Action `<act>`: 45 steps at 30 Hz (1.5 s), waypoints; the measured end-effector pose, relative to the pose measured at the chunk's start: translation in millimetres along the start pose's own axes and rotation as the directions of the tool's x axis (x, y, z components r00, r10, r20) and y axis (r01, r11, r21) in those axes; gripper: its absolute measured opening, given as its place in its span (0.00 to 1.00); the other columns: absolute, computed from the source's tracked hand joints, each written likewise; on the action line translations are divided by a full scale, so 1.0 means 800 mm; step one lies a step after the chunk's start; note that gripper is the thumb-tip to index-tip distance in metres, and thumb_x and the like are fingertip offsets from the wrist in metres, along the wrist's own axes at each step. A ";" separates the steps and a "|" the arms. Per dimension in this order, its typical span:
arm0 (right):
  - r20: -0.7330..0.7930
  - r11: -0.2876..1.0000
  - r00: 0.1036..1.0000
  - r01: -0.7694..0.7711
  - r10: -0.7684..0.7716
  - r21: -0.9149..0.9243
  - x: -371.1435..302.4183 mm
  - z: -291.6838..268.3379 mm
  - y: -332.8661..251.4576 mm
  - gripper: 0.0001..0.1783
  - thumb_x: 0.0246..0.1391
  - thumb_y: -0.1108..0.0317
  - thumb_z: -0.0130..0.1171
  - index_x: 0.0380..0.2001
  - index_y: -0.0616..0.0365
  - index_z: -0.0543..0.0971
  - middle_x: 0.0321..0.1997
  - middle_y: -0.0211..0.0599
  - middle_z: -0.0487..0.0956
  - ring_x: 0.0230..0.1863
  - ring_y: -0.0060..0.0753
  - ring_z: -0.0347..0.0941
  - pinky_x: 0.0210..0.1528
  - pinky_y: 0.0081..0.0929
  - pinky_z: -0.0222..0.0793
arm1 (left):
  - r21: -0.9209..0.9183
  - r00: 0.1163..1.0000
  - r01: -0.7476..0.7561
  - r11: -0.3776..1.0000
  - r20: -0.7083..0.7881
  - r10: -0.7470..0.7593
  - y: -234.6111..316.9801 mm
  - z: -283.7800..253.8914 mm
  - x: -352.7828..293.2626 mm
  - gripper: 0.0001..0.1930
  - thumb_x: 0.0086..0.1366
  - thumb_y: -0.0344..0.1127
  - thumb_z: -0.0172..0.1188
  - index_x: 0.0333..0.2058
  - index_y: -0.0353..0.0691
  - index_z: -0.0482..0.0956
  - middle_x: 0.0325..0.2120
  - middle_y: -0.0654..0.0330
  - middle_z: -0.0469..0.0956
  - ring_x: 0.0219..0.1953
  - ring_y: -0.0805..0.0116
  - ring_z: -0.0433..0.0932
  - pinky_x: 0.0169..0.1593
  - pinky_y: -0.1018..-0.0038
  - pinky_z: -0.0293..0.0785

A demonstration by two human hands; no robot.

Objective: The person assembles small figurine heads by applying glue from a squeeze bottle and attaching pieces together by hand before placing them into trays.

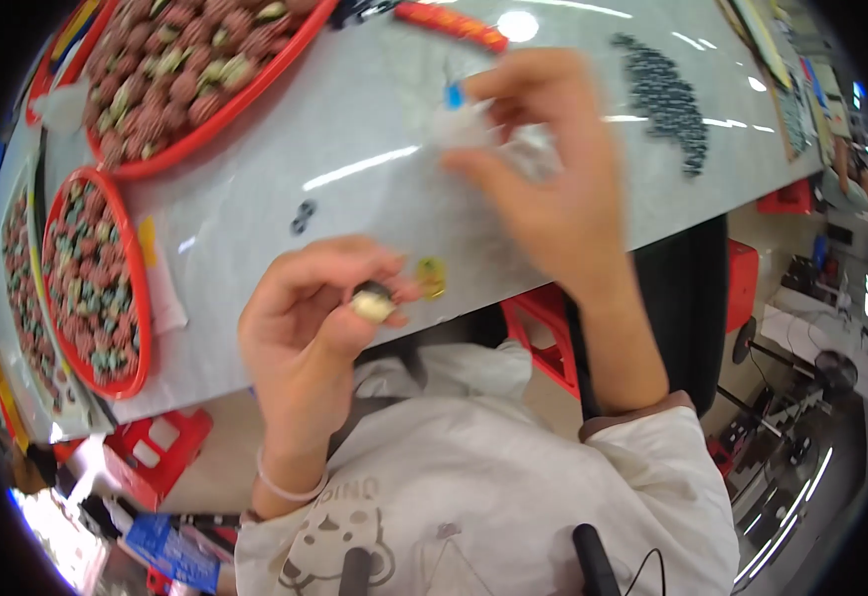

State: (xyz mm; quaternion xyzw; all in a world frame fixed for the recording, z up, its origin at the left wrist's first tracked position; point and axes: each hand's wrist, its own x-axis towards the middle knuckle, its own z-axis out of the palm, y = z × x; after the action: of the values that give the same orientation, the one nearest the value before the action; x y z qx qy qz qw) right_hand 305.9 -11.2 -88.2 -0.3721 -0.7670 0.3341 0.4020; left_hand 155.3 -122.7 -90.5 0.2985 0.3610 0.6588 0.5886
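My left hand (305, 323) pinches a small rounded piece (372, 302), black on one side and cream on the other, between thumb and fingertips. Farther up and to the right, my right hand (553, 159) is closed around a whitish, see-through small bottle (466, 127) with a blue tip. Motion blurs that bottle, and the fingers cover part of it. A small yellow piece (432, 278) lies on the table just right of my left fingertips. Two little dark pieces (303, 217) rest together beyond my left hand.
A large red basin (245, 111) of pinkish ridged pieces stands far left. Nearer is a red tray (142, 298) of small pink and teal pieces. Many black bits (664, 104) spread at right. A red and yellow stick (451, 25) lies at the back of the grey table (225, 219).
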 end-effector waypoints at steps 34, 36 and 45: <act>0.295 0.722 0.954 -0.241 0.054 0.648 -0.031 -0.004 -0.055 0.09 0.41 0.79 0.52 0.30 0.69 0.70 0.32 0.47 0.69 0.25 0.24 0.68 0.22 0.12 0.65 | -0.102 0.999 0.047 0.994 0.015 -0.046 0.002 0.004 -0.006 0.16 0.52 0.32 0.58 0.37 0.32 0.66 0.35 0.54 0.70 0.34 0.67 0.73 0.35 0.77 0.72; 0.292 0.761 0.956 -0.214 0.034 0.613 -0.030 -0.004 -0.058 0.09 0.40 0.80 0.53 0.30 0.69 0.70 0.33 0.48 0.69 0.25 0.24 0.68 0.21 0.12 0.64 | -0.104 0.999 0.033 0.994 0.027 -0.030 0.004 0.004 -0.007 0.16 0.52 0.32 0.58 0.37 0.31 0.66 0.34 0.54 0.71 0.34 0.68 0.73 0.35 0.77 0.73; 0.159 0.909 0.984 0.001 -0.074 0.417 -0.038 0.003 -0.060 0.10 0.34 0.88 0.56 0.25 0.68 0.73 0.29 0.48 0.71 0.23 0.24 0.69 0.19 0.13 0.65 | 0.084 0.994 0.103 0.991 -0.047 -0.099 0.002 0.004 -0.012 0.21 0.50 0.44 0.60 0.35 0.34 0.66 0.32 0.59 0.67 0.32 0.75 0.67 0.34 0.83 0.63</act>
State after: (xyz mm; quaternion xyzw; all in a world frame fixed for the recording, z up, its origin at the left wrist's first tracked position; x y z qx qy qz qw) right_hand 301.8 -61.5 -61.4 -0.2332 -0.7172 0.5125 0.4107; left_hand 158.2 -131.6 -87.1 0.2911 0.4164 0.6180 0.6000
